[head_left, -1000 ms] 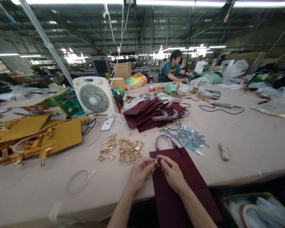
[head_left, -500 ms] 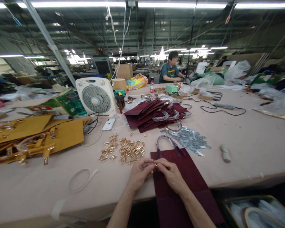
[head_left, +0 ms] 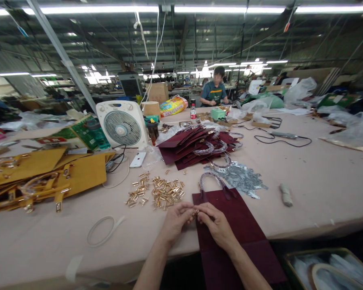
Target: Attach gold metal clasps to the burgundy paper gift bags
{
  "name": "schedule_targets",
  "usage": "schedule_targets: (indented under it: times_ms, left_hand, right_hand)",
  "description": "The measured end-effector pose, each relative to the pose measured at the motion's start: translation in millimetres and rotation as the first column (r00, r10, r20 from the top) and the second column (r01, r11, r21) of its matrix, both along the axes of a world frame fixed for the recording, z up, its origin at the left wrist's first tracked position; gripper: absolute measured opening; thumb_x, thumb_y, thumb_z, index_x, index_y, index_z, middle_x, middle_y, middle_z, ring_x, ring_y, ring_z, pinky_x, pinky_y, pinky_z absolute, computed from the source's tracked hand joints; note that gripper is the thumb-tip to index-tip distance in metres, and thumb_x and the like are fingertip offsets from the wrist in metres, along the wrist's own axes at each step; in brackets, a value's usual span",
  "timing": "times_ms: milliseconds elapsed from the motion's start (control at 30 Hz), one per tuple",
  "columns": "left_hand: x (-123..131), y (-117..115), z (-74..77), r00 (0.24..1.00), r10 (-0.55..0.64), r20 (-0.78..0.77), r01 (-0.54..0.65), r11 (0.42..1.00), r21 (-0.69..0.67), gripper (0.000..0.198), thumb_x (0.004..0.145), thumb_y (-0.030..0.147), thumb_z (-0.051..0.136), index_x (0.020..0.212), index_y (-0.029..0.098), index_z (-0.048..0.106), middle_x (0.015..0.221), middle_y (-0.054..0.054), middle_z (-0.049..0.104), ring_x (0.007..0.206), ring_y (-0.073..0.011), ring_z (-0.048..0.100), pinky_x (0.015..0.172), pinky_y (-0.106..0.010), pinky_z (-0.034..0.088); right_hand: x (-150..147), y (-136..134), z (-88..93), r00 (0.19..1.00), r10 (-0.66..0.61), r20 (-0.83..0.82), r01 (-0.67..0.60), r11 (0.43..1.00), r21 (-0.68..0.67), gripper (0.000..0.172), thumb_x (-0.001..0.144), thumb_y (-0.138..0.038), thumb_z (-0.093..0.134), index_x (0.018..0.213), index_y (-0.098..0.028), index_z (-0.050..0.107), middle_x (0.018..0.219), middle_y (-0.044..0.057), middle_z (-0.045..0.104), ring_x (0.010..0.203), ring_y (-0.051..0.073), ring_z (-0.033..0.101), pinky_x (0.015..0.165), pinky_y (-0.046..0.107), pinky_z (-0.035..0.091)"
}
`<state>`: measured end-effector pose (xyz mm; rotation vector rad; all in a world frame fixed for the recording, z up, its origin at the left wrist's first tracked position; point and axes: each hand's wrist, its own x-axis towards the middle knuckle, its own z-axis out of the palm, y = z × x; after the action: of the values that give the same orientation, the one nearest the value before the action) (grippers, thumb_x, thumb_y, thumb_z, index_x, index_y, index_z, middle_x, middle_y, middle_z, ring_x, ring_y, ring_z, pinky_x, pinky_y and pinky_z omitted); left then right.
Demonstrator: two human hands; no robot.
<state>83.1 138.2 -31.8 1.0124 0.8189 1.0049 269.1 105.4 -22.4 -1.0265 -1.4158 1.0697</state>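
Observation:
Both my hands meet over the upper left corner of a dark maroon bag panel [head_left: 245,225], which hangs over the table's front edge. My left hand [head_left: 178,219] is closed, its fingertips pinching a small gold metal fitting [head_left: 196,212]. Against the same fitting press the thumb and fingers of my right hand [head_left: 213,221]; its exact shape is mostly hidden. A plastic-wrapped handle [head_left: 210,177] arches from the panel's top edge. Just beyond my left hand lies a pile of gold fittings [head_left: 167,191]. Flat silver metal plates [head_left: 242,177] are heaped behind the panel.
Stacked maroon panels [head_left: 184,145] lie farther back, yellow panels [head_left: 87,173] at the left. A white fan [head_left: 121,125], a phone [head_left: 138,159], a coiled white strip [head_left: 101,231], a cloth roll [head_left: 286,195] and a corded tool [head_left: 282,135] are on the table. A co-worker [head_left: 214,90] sits opposite.
My hands have shifted only slightly, with the fitting turned a little between my fingertips. The co-worker opposite has turned, bringing both hands in front of the body.

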Motion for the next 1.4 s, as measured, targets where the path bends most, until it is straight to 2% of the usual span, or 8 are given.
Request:
schedule_targets:
  times_ms: [367,567,700,800,933,1033,1300,1400]
  left_hand:
    - [5,-4,2.5,0.999,0.025,-0.023,-0.023,0.994,0.105,0.039,0.074,0.038,0.090,0.095,0.016,0.066,0.085,-0.003,0.074,0.067,-0.0122,0.067,0.062,-0.023,0.053]
    - [8,-6,4.1,0.998,0.013,-0.058,-0.006,0.994,0.112,0.040,0.073,0.039,0.090,0.093,0.017,0.064,0.076,0.001,0.071,0.063,-0.0122,0.067,0.060,-0.023,0.053]
    - [8,-5,8.5,0.998,0.040,-0.050,-0.035,0.993,0.113,0.040,0.080,0.048,0.083,0.099,0.016,0.066,0.078,-0.002,0.073,0.067,-0.0137,0.069,0.061,-0.023,0.055]
    - [5,-4,8.3,0.995,0.060,-0.084,-0.048,0.989,0.142,0.041,0.090,0.051,0.073,0.110,0.016,0.069,0.075,-0.002,0.073,0.050,-0.0071,0.058,0.050,-0.018,0.045]
    - [4,-4,3.7,0.984,0.107,-0.141,-0.071,0.968,0.239,0.037,0.084,0.043,0.080,0.112,0.020,0.071,0.121,-0.010,0.073,0.045,0.0000,0.043,0.043,-0.018,0.033]
    - [6,-7,3.5,0.974,0.083,-0.209,-0.010,0.945,0.327,0.044,0.079,0.033,0.084,0.120,0.023,0.073,0.139,-0.012,0.064,0.055,-0.0035,0.049,0.053,-0.021,0.043]
    - [10,-8,11.1,0.943,0.157,-0.295,0.007,0.874,0.486,0.028,0.088,0.029,0.075,0.116,0.027,0.079,0.123,-0.009,0.073,0.093,-0.0201,0.067,0.079,-0.030,0.054]
    - [11,-6,8.8,0.941,0.170,-0.293,-0.019,0.889,0.458,0.028,0.090,0.033,0.074,0.117,0.026,0.078,0.117,-0.008,0.074,0.083,-0.0184,0.068,0.072,-0.029,0.055]
  right_hand:
    - [3,9,-2.1,0.991,-0.024,-0.133,-0.006,0.975,-0.224,0.037,0.086,-0.055,0.078,0.095,-0.019,0.083,0.070,0.003,0.070,0.062,0.015,0.058,0.062,0.028,0.046]
    - [2,10,-5.6,0.990,0.032,-0.137,-0.064,0.969,-0.239,0.039,0.087,-0.056,0.077,0.092,-0.017,0.080,0.068,0.003,0.070,0.060,0.014,0.058,0.060,0.027,0.044]
    - [0,11,-5.4,0.973,-0.011,-0.231,-0.056,0.958,-0.280,0.038,0.085,-0.054,0.080,0.088,-0.017,0.078,0.067,0.002,0.068,0.059,0.012,0.054,0.058,0.025,0.040]
    - [2,12,-6.3,0.930,-0.040,-0.366,-0.092,0.937,-0.336,0.036,0.082,-0.052,0.084,0.088,-0.016,0.078,0.070,0.001,0.067,0.059,0.010,0.051,0.057,0.024,0.039]
    - [6,13,-6.8,0.834,-0.134,-0.535,-0.113,0.908,-0.404,0.039,0.075,-0.049,0.091,0.094,-0.017,0.078,0.075,0.001,0.065,0.059,0.009,0.050,0.057,0.023,0.043]
    - [7,13,-5.6,0.814,-0.148,-0.562,-0.126,0.899,-0.419,0.038,0.075,-0.047,0.091,0.094,-0.018,0.078,0.077,0.001,0.066,0.061,0.009,0.051,0.059,0.022,0.045]
    - [7,14,0.5,0.856,-0.031,-0.516,-0.223,0.878,-0.423,0.035,0.077,-0.048,0.090,0.087,-0.015,0.078,0.073,0.001,0.064,0.058,0.006,0.048,0.054,0.018,0.041]
    - [6,13,-1.0,0.864,-0.032,-0.503,-0.215,0.879,-0.425,0.038,0.077,-0.050,0.090,0.089,-0.016,0.078,0.071,0.000,0.063,0.059,0.006,0.049,0.055,0.018,0.042]
